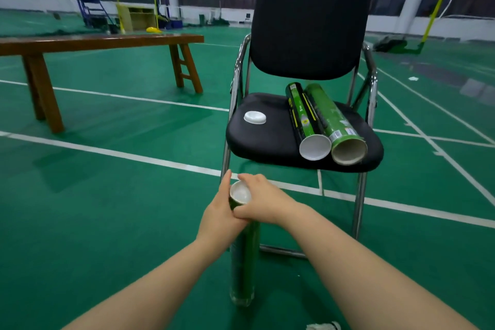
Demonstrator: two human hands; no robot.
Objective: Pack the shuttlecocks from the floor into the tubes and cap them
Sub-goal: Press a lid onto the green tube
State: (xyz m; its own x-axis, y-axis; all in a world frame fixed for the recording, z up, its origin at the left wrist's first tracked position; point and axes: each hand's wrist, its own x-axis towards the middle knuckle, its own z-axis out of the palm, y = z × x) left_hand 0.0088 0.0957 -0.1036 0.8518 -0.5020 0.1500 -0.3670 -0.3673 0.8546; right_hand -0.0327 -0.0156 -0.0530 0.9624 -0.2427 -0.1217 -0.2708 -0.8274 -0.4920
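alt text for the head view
A left hand and right hand grip a green tube standing on the floor, at its white cap. Behind, a black chair holds a capped tube, an open tube and a loose cap.

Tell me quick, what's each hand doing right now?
Left hand: closed, gripping the upright tube just below its top.
Right hand: closed, fingers curled round the white cap at the tube's top.
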